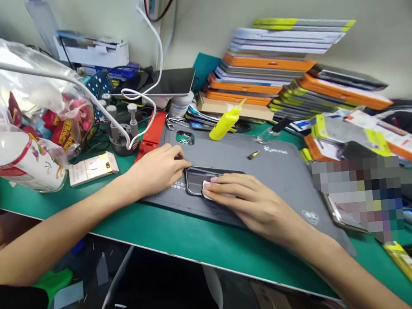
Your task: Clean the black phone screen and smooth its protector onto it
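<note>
Gray mat [283, 176], phone [195, 180] against both hands [161, 169] [251, 201].

The green, flat-topped workbench [169, 232] supports a dark grey rectangular work mat [223, 150], a white cardboard carton [92, 169] and a white-and-red cylindrical can [22, 163]. The mat carries a black rectangular phone [195, 178], a yellow plastic squeeze bottle [221, 126] and a small brush [253, 155].

over at the green bench [125, 220], the left hand [160, 169] has its fingertips at the corner of a dark phone [195, 178] lying on a gray mat [214, 150], while the right hand [255, 200] holds a small white pad [206, 189] against its glass. beyond them there's a yellow bottle [224, 125], a little brush [253, 155] and piled boxes [266, 65].
</note>
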`<state>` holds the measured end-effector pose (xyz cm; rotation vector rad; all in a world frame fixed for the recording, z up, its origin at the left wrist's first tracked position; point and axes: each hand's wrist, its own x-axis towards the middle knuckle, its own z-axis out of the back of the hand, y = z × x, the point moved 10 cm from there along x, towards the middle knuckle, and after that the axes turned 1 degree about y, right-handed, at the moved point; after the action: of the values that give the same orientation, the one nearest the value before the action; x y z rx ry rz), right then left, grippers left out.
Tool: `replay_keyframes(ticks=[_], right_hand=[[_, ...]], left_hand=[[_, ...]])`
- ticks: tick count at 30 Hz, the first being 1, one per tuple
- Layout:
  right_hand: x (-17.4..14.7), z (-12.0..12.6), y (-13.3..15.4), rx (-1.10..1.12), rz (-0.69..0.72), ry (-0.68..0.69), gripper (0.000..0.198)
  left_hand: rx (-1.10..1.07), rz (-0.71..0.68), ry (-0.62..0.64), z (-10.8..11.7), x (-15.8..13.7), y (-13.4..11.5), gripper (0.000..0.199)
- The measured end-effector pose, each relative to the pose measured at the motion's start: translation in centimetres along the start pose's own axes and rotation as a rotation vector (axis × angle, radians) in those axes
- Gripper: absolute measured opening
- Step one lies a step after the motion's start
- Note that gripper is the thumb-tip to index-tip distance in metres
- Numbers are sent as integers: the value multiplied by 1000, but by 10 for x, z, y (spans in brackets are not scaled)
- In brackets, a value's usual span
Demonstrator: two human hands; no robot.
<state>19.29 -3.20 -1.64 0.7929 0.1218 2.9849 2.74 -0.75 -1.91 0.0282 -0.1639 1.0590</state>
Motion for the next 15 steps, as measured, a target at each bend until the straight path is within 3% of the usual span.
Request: replay_keyframes(ticks=[3, 6, 10, 15], right_hand=[[-18, 6, -6, 16, -42, -3, 47], [-50, 16, -14, -4, -132, 16, 63], [-75, 29, -22, -57, -230, -14, 85], [-77, 26, -26, -9, -277, -61, 85]], left_hand=[[-53, 34, 5, -1, 2, 5, 50], [-121, 68, -7, 2, 3, 8, 59], [-69, 142, -57, 16, 2, 11, 31], [66, 216, 3, 20, -1, 13, 18]])
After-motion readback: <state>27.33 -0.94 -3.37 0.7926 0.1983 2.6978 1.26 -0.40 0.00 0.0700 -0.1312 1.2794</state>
